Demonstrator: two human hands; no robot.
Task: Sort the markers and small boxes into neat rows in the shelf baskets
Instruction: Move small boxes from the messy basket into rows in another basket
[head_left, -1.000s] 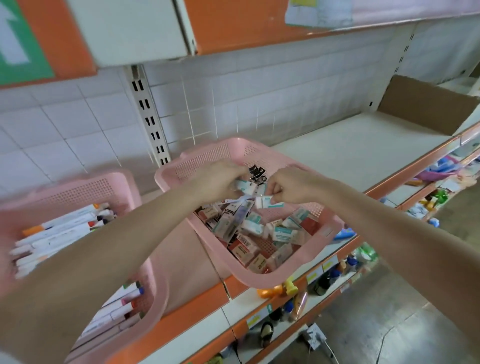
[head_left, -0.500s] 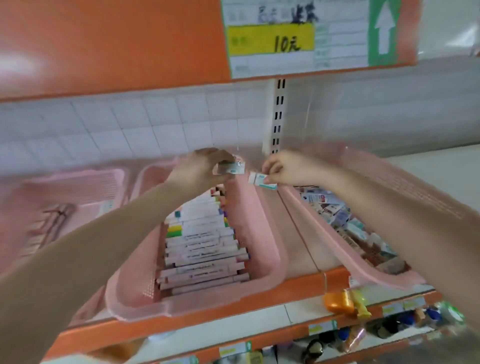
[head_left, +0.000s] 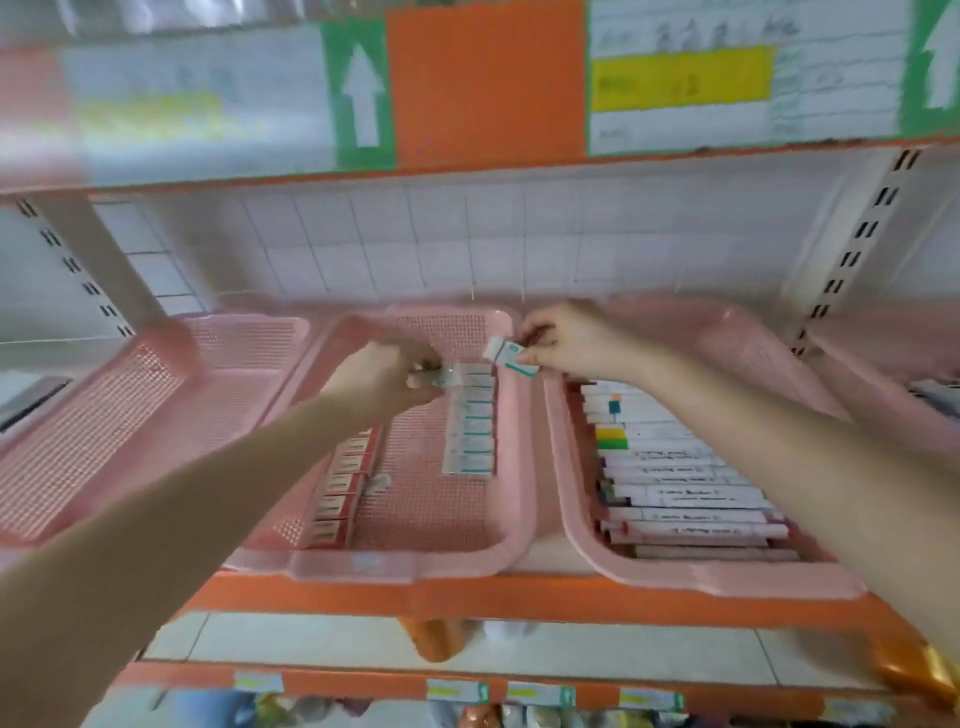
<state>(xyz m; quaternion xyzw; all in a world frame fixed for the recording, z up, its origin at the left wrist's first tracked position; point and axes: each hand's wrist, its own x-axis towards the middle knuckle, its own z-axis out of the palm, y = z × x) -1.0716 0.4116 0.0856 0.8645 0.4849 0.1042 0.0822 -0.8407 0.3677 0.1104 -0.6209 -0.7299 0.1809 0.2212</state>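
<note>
My left hand (head_left: 382, 376) holds a small white-and-teal box (head_left: 448, 375) at the far end of a row of like boxes (head_left: 470, 426) in the middle pink basket (head_left: 415, 564). A row of red boxes (head_left: 343, 486) lines that basket's left side. My right hand (head_left: 569, 340) pinches another white-and-teal box (head_left: 510, 356) above the rim between the middle basket and the basket of markers (head_left: 685, 488) to the right.
An empty pink basket (head_left: 130, 405) stands at the left. Another pink basket (head_left: 893, 374) shows at the far right edge. An orange shelf edge (head_left: 519, 597) runs below the baskets, with goods on lower shelves. A shelf with price labels (head_left: 680, 78) hangs overhead.
My view swung left from the basket of loose boxes. Both hands carried small boxes past the marker basket to the middle basket, and my left hand came down to the white-and-teal row.
</note>
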